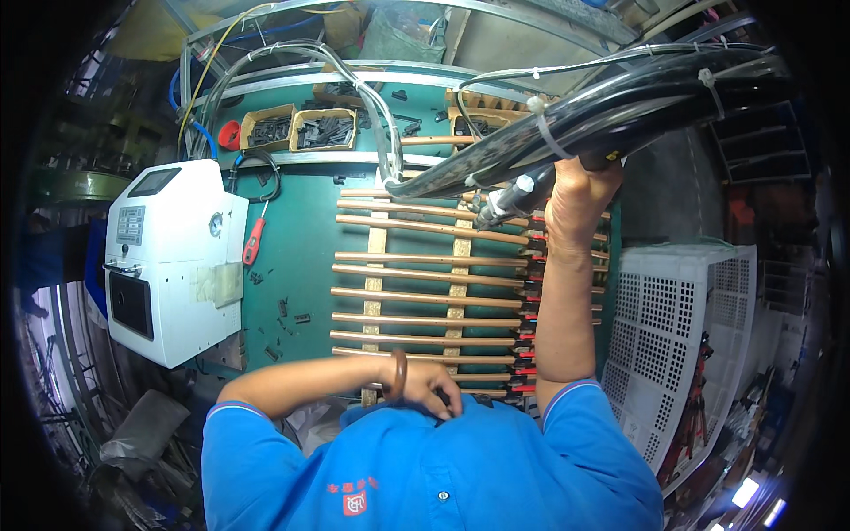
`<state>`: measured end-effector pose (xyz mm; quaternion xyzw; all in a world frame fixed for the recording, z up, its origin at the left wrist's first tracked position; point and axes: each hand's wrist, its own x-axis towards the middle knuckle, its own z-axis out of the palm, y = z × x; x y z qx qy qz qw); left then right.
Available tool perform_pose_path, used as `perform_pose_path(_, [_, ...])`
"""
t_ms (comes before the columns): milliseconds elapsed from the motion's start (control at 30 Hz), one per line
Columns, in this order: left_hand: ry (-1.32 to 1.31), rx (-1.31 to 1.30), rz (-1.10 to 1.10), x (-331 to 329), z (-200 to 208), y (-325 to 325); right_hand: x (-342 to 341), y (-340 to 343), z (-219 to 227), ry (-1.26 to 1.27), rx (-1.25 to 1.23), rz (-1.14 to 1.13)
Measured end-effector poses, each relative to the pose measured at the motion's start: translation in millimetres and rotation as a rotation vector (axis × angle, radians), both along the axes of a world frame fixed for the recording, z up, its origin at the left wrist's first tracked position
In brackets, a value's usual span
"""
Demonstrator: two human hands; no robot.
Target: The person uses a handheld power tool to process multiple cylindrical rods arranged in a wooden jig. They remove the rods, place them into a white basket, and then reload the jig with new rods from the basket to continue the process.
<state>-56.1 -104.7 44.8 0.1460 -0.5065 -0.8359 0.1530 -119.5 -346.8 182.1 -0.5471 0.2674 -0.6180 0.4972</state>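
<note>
My right hand point(583, 196) is raised at the right, its fingers wrapped round the handle of a black hand tool point(611, 157) fed by a thick cable bundle. Near that hand, a metal cylinder with a white cap point(524, 183) hangs over the far copper rods. Several copper rods point(425, 296) lie side by side on two wooden strips point(456, 292). Red and black fittings point(529, 311) sit at their right-hand parts. Close to my belly, my left hand point(432, 388) has curled fingers around something dark that I cannot make out.
A white machine box point(173, 265) stands on the left, beside a red screwdriver point(255, 237). Small black parts point(283, 310) are scattered on the green table. Cardboard boxes point(323, 130) of black parts stand behind. At right is a white perforated crate point(660, 319). The cable bundle point(531, 133) crosses overhead.
</note>
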Motion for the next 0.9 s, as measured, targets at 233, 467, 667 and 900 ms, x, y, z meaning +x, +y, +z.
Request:
perform_pose_path(233, [-0.449,-0.184,0.330,-10,25,41,-4,-10,-3,-0.027,-0.011,0.003])
perform_pose_path(467, [-0.425,-0.190,0.185,-3,31,39,-2,-10,-3,0.006,-0.018,-0.021])
perform_pose_path(667, [-0.297,-0.055,0.428,24,4,6,1,-4,-3,-0.016,-0.003,-0.027])
perform_pose_path(900, [-1.007,-0.877,1.251,76,-80,-146,15,-5,-8,-0.078,-0.061,-0.014])
